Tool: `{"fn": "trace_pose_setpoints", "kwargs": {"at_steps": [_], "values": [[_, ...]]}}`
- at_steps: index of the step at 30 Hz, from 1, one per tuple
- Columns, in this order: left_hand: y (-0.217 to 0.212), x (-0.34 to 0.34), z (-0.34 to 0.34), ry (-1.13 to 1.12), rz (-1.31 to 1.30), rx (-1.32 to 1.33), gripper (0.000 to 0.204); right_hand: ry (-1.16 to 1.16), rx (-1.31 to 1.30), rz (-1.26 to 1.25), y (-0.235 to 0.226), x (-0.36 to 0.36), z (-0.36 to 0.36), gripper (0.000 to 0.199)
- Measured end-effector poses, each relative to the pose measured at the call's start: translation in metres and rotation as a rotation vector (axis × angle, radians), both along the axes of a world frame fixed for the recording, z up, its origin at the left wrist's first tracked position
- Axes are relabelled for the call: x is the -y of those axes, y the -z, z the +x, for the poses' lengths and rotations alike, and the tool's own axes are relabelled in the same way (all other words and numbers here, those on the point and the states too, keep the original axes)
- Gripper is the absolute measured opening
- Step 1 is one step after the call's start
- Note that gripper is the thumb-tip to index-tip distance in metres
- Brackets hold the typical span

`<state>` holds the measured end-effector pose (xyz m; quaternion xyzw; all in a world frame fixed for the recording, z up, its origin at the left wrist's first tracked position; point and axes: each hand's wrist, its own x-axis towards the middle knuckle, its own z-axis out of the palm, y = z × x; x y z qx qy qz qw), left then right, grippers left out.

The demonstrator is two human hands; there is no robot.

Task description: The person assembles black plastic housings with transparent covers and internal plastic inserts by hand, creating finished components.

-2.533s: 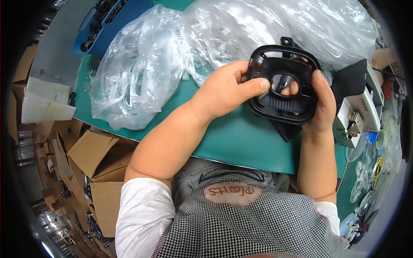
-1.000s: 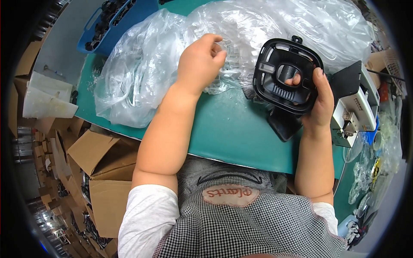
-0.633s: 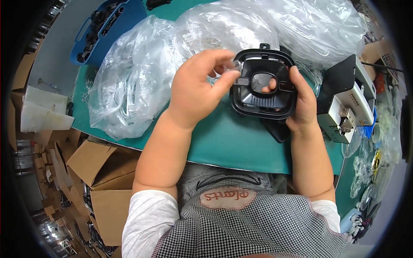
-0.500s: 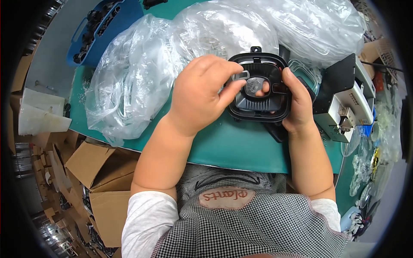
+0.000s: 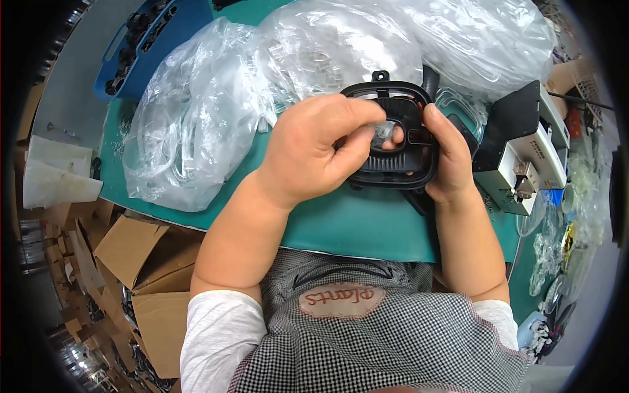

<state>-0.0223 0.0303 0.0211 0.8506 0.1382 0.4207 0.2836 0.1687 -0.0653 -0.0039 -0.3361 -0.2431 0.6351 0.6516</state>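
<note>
Apron: black-and-white checked cloth [image 5: 393,347] with a stitched oval patch, at the bottom centre of the frame, nearest the camera.
Cardboard boxes: brown cartons [image 5: 131,262] at lower left, below the bench edge.
Bench: green surface [image 5: 341,223] running across the middle of the frame, bare just in front of the hands.
Left hand: the left hand [image 5: 314,150], centre frame, is curled — its fingertips pinch a small clear plastic piece [image 5: 382,129] against the middle opening of the frame part.
Right hand: the right hand [image 5: 449,160], just right of centre, grips the right edge of the black plastic frame, thumb on its face and a fingertip showing through the opening.
Black plastic frame: a rounded rectangular part [image 5: 400,141] with a ribbed inner face and a small tab on top, held up between both hands just above the bench, centre of the picture.
Grey device: a boxy grey-and-black machine [image 5: 524,157] at the right, just beside the right hand.
Clear bags: large crumpled bags [image 5: 216,124] of transparent parts spread over the upper half — behind the hands.
Blue tray: a blue tray [image 5: 141,39] with dark pieces, upper left, farthest off.
</note>
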Motion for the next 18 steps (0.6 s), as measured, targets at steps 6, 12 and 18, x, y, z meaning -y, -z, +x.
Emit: {"fn": "trace_pose_setpoints", "kwargs": {"at_steps": [6,12,18], "values": [[-0.001,0.016,0.005,0.153,-0.445,0.059,0.036,0.005,-0.093,-0.020,0.001,0.000,0.003,0.040],[-0.007,0.011,0.009,0.069,0.037,-0.055,0.030,0.074,-0.072,-0.042,-0.002,-0.001,-0.007,0.043],[0.009,0.025,0.026,0.002,0.166,0.045,0.031,0.212,-0.034,-0.009,-0.001,0.000,-0.019,0.047]]}}
